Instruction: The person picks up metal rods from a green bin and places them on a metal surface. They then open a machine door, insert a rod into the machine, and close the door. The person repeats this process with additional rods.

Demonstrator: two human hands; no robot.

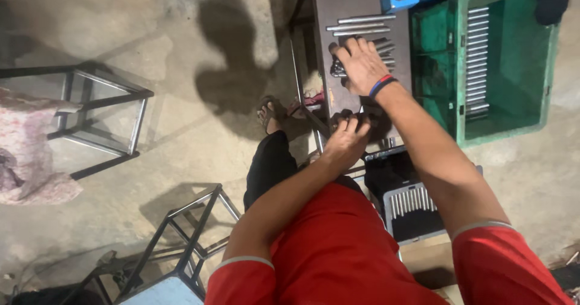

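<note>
Rough concrete floor (199, 129) surrounds a narrow dark metal counter (338, 15) strewn with short steel rods (362, 27). Of the two hands, the right hand (361, 66) lies spread over a bunch of rods mid-counter, fingers curled onto them. The left hand (345, 139) clutches a small dark part at the counter's near edge. A green crate (513, 63) holding more rods stands just beside the counter.
</note>
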